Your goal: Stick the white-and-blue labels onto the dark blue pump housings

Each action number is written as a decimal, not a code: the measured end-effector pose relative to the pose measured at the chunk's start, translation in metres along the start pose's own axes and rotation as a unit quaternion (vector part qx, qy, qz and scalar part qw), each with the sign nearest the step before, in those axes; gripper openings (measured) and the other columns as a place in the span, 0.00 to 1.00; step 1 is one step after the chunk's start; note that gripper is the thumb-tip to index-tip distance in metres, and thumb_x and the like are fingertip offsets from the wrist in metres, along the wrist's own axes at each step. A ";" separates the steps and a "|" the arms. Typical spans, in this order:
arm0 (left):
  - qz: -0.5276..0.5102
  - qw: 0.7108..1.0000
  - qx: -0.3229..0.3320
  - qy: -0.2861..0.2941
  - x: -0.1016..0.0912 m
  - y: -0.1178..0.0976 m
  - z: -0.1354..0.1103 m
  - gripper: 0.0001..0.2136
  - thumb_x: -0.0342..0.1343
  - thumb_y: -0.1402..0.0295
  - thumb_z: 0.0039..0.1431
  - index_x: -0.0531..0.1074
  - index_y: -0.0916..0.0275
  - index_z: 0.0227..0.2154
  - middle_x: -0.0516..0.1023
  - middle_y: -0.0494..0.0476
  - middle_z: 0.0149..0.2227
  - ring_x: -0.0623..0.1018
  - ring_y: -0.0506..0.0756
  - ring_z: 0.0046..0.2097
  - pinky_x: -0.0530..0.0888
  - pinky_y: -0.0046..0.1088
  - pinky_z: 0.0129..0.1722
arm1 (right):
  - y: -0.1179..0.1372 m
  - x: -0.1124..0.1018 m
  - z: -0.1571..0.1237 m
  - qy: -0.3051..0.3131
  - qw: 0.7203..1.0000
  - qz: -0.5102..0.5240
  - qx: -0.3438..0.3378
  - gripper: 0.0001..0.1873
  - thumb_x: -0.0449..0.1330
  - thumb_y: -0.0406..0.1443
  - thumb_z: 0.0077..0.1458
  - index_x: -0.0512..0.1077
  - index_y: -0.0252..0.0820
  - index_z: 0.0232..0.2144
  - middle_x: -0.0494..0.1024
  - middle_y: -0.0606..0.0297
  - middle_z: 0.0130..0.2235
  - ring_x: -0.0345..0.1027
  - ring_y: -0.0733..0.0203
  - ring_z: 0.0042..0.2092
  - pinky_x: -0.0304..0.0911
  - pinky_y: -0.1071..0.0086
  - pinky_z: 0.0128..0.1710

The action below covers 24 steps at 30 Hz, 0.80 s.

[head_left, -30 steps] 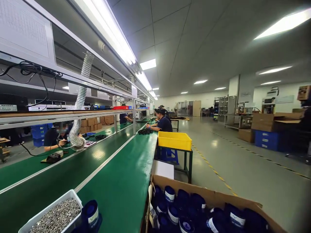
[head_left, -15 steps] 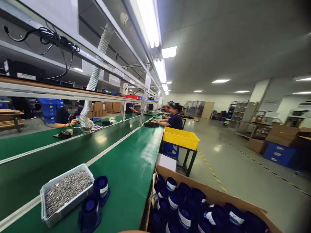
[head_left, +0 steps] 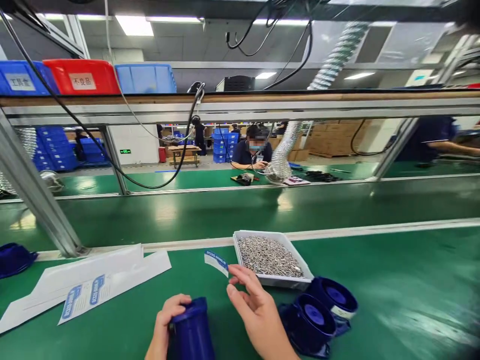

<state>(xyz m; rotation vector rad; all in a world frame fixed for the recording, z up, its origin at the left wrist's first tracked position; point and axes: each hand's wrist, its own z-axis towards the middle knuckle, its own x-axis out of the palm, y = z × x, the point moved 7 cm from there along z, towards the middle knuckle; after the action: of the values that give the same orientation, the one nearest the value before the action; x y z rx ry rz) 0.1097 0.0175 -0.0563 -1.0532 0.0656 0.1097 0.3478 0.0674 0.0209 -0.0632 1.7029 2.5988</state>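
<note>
My left hand (head_left: 167,320) is wrapped around a dark blue plastic cylinder-shaped housing (head_left: 193,330) at the bottom centre. To its right, my right hand (head_left: 258,312) pinches a small blue-and-white printed label (head_left: 216,262) by its end, above the green bench and apart from the housing. A white tray (head_left: 305,278) of small metal pins or screws lies just beyond my right hand. Two more blue housings (head_left: 313,320) stand to the right of that hand, one bearing a pale label. Sheets of labels (head_left: 123,280) are spread out at the left.
Another blue piece (head_left: 15,259) sits at the far left edge. A slanted metal post (head_left: 45,195) rises from the bench there. Overhead runs a shelf (head_left: 225,107) with blue and red bins (head_left: 80,75) and hanging cables. A co-worker (head_left: 253,150) sits across the line, near a silver duct hose (head_left: 285,150).
The view has swung left from along the line to the bench before me. My two hands, the held housing, the label and the label sheets have come into view; the carton of housings has left it.
</note>
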 end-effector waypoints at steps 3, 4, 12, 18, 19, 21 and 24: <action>-0.049 0.999 -0.006 -0.007 0.001 0.016 -0.002 0.43 0.57 0.28 0.51 0.63 0.54 0.60 0.65 0.72 0.63 0.63 0.71 0.69 0.64 0.53 0.67 | 0.006 0.005 -0.005 0.010 1.000 -0.008 -0.014 0.19 0.63 0.45 0.66 0.79 0.47 0.55 0.66 0.47 0.58 0.70 0.58 0.47 0.74 0.72 0.38; -0.049 0.999 0.003 0.000 0.000 0.018 -0.001 0.43 0.59 0.29 0.51 0.63 0.55 0.60 0.65 0.73 0.62 0.65 0.71 0.68 0.66 0.52 0.66 | 0.008 0.005 -0.006 0.009 1.000 -0.011 -0.020 0.18 0.64 0.44 0.66 0.79 0.48 0.55 0.66 0.47 0.58 0.71 0.58 0.47 0.75 0.72 0.38; 0.135 0.983 0.081 0.093 0.003 -0.035 0.022 0.44 0.73 0.64 0.48 0.53 0.51 0.64 0.64 0.66 0.59 0.72 0.65 0.61 0.74 0.42 0.60 | 0.024 -0.004 -0.005 -0.028 0.995 -0.048 -0.078 0.09 0.67 0.40 0.62 0.83 0.45 0.44 0.75 0.50 0.49 0.75 0.58 0.42 0.75 0.73 0.37; 0.201 0.976 0.074 0.047 0.002 -0.063 0.027 0.36 0.59 0.76 0.52 0.55 0.52 0.64 0.61 0.64 0.59 0.69 0.62 0.62 0.73 0.41 0.61 | 0.027 -0.006 -0.009 -0.021 0.998 -0.044 -0.049 0.09 0.70 0.41 0.59 0.81 0.41 0.31 0.76 0.57 0.31 0.72 0.60 0.31 0.69 0.74 0.28; 0.200 0.977 0.060 0.046 0.002 -0.062 0.026 0.37 0.58 0.77 0.51 0.56 0.52 0.64 0.60 0.64 0.60 0.68 0.62 0.63 0.72 0.40 0.62 | 0.022 -0.004 -0.010 -0.005 0.999 -0.029 -0.015 0.11 0.70 0.42 0.59 0.81 0.40 0.31 0.75 0.58 0.30 0.70 0.62 0.29 0.68 0.74 0.26; 0.190 0.980 0.036 0.044 0.000 -0.059 0.025 0.38 0.57 0.80 0.49 0.56 0.51 0.64 0.59 0.63 0.61 0.66 0.62 0.64 0.71 0.41 0.63 | 0.011 0.002 -0.015 0.024 0.998 0.006 0.063 0.14 0.70 0.45 0.58 0.82 0.39 0.32 0.75 0.58 0.30 0.68 0.64 0.26 0.66 0.75 0.24; 0.160 0.986 0.005 0.041 -0.001 -0.052 0.023 0.41 0.56 0.82 0.46 0.55 0.52 0.65 0.59 0.64 0.61 0.67 0.63 0.64 0.69 0.43 0.64 | 0.002 0.011 -0.024 0.066 0.988 0.041 0.132 0.16 0.71 0.47 0.57 0.83 0.38 0.32 0.76 0.57 0.31 0.69 0.65 0.24 0.65 0.75 0.23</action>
<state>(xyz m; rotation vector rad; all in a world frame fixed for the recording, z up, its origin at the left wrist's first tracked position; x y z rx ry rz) 0.1154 0.0121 -0.0002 -1.0301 0.3096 0.3557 0.3368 0.0448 0.0128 -0.1647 2.1234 2.4455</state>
